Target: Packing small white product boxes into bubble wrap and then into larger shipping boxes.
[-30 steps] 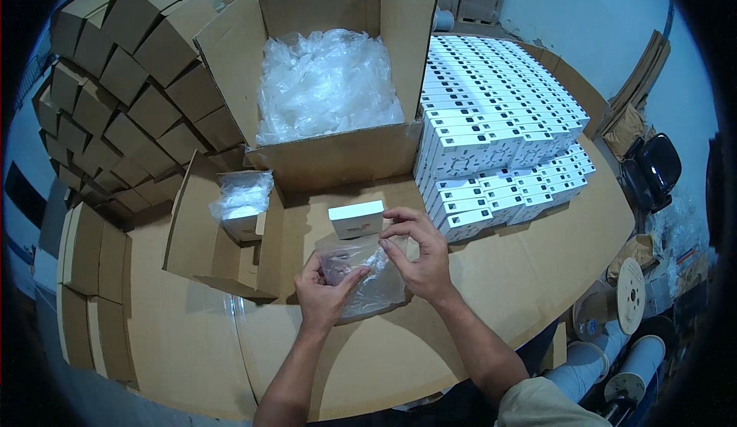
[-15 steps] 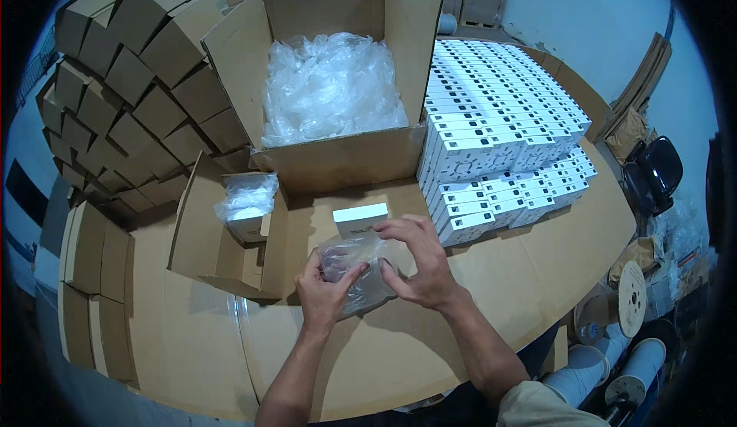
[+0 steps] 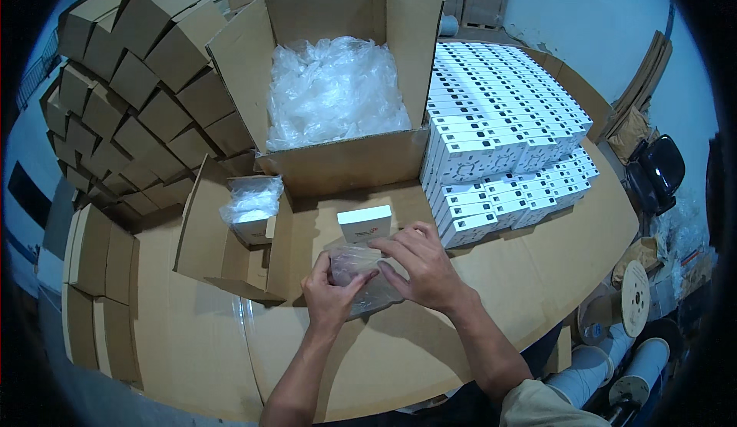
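My left hand (image 3: 330,296) grips a clear plastic bag (image 3: 372,296) between thumb and fingers, low over the table. At the bag's right edge, the curled fingers and thumb of my right hand (image 3: 426,270) close in on the film. Just beyond the bag stands a small white box (image 3: 365,223) with a plain top and small print on its front. Left of my hands is an open cardboard carton (image 3: 272,273), holding white boxes with a bundle of clear plastic bags (image 3: 253,198) on top.
A large open carton (image 3: 345,168) full of clear plastic bags (image 3: 334,93) stands at the back. Stacked white boxes (image 3: 499,131) fill the right back of the table. Brown cartons (image 3: 146,82) are piled at left. Cable spools (image 3: 633,296) sit beyond the right edge.
My right fingers have moved closer to the thumb and down onto the bag's edge. My left hand still grips the bag. The whole view has shifted slightly.
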Tool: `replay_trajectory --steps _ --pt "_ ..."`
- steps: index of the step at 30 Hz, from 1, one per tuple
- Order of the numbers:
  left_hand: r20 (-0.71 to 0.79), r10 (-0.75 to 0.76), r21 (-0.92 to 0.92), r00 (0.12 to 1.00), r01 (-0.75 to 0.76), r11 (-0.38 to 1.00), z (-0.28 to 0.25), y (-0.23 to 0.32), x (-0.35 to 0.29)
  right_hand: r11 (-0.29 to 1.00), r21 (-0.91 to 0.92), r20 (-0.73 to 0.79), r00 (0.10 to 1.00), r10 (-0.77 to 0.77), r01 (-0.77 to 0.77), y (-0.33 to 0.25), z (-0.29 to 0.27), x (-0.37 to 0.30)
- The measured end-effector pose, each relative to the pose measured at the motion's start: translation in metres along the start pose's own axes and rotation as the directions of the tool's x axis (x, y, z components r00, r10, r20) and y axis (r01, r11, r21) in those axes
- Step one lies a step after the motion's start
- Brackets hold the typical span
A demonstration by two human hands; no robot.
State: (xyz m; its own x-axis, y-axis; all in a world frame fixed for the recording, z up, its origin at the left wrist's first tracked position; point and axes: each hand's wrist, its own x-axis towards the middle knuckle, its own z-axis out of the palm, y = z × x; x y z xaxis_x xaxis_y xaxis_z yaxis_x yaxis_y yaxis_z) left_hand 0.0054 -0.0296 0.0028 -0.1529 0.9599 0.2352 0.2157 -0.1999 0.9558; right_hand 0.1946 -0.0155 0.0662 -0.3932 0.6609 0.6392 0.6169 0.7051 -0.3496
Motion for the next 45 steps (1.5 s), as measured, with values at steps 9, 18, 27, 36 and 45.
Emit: replay_trajectory --steps 9,18,27,36,45 --pt "0.089 0.113 0.029 0.990 -0.116 0.993 -0.001 0.021 -0.003 0.992 0.028 0.458 0.884 0.096 -0.122 -0.011 -0.019 0.037" --pt "0.171 0.017 0.048 0.985 -0.026 0.998 -0.007 0.014 -0.004 0.976 0.144 0.687 0.727 0.020 -0.163 -0.018 -0.035 0.061" --pt "0.170 -0.083 -0.049 0.982 0.092 0.995 -0.002 0.022 0.000 0.991 0.063 0.570 0.819 0.062 -0.119 -0.003 -0.027 0.054" --pt "0.197 -0.158 -0.006 0.968 0.162 0.987 -0.007 0.009 0.003 0.441 0.845 0.045 0.862 0.505 -0.302 0.009 -0.011 0.033" --pt "0.184 -0.187 -0.066 0.965 0.202 0.977 -0.018 0.004 0.009 0.803 0.497 -0.087 0.902 0.422 -0.328 0.041 0.038 0.005"
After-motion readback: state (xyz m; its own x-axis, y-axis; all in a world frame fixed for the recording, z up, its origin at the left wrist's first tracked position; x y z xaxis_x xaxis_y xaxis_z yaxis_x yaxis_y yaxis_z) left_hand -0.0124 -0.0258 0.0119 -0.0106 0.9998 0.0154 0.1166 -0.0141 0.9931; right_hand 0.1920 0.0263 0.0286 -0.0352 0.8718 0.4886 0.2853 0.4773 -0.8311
